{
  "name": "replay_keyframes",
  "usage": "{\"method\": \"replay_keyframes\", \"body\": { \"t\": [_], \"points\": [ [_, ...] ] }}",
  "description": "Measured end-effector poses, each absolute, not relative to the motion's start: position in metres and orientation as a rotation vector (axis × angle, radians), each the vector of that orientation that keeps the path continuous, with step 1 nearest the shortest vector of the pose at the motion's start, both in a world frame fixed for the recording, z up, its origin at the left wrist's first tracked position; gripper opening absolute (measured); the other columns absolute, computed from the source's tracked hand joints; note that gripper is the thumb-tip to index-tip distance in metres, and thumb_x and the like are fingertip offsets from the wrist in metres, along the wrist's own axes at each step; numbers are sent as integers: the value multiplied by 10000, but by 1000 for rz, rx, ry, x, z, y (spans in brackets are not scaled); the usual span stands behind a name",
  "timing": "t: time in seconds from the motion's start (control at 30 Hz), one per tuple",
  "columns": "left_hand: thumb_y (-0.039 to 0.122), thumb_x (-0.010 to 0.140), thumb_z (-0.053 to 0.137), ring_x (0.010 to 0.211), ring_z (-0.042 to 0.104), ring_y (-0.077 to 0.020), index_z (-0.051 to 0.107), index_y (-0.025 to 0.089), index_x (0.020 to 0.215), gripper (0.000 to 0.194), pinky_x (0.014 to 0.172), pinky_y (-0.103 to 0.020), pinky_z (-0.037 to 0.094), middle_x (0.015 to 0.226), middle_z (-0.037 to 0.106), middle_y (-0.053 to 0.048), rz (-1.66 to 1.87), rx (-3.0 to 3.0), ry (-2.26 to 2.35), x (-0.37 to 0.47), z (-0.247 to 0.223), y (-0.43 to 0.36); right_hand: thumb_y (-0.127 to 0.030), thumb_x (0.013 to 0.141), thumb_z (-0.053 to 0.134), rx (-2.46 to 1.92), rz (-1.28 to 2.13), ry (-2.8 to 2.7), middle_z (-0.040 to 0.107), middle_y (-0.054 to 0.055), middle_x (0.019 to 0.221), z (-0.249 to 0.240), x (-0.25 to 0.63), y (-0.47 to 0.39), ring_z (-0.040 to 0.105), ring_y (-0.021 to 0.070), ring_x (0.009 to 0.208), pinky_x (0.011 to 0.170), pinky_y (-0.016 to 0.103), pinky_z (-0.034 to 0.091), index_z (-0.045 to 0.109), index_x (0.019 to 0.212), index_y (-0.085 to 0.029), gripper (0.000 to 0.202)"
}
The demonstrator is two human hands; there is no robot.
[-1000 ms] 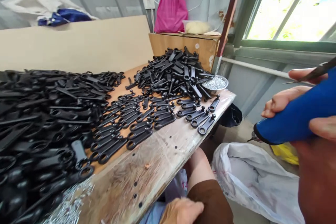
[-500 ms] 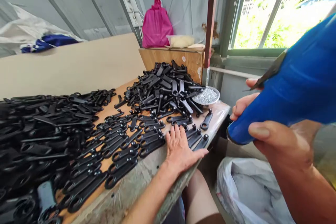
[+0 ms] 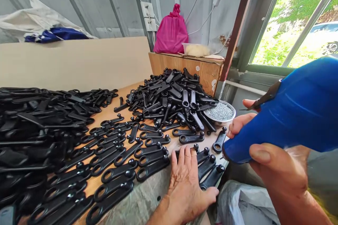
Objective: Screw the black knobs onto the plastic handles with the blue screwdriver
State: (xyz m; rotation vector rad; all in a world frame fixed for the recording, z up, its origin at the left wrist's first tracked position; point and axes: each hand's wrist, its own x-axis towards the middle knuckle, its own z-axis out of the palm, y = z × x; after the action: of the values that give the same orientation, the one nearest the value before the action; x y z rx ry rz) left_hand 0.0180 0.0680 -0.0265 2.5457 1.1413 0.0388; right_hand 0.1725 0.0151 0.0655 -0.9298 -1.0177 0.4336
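The left hand lies palm down near the front edge of the worktop, its fingers stretched forward and its thumb spread to the side, over a few of the laid-out black arms; whether it grips any of them cannot be told. The right hand, raised off to the side, is wrapped around a blue power tool, thumb on the near side and fingers on the far side, with the tool's nose pointing down and left near a single black arm. A dark pointed implement sticks out along the tool's upper side, beside the fingers. The laid-out arms lie in slanting rows, most with a ring at the near end and a ball-tipped stub at the far one. Behind them rises a loose pile, with a shallow bowl of small silvery pieces at its right; a larger heap spreads at the left. Farther back, a pink bag sits on a wooden box, next to a beige board.
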Motion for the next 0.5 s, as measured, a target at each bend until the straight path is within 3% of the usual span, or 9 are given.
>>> {"method": "replay_keyframes", "body": {
  "t": [0.17, 0.5],
  "points": [
    [705, 753, 456, 1418, 63, -347, 238, 18, 1442, 997, 1131, -560, 14, 1527, 130, -192, 18, 2547, 1156, 21, -26, 68, -479, 598, 814, -960, 465, -1034, 651, 26, 735, 67, 172, 10, 599, 212, 615, 458, 322, 514, 577, 1158, -258, 647],
    [671, 789, 434, 1417, 65, -344, 236, 22, 1441, 941, 1135, -573, 37, 1522, 116, -187, -56, 2570, 1168, 22, -24, 69, -501, 642, 768, -974, 467, -1082, 627, 42, 771, 58, 187, 4, 593, 226, 675, 543, 350, 518, 550, 1194, -254, 642]
  ]
}}
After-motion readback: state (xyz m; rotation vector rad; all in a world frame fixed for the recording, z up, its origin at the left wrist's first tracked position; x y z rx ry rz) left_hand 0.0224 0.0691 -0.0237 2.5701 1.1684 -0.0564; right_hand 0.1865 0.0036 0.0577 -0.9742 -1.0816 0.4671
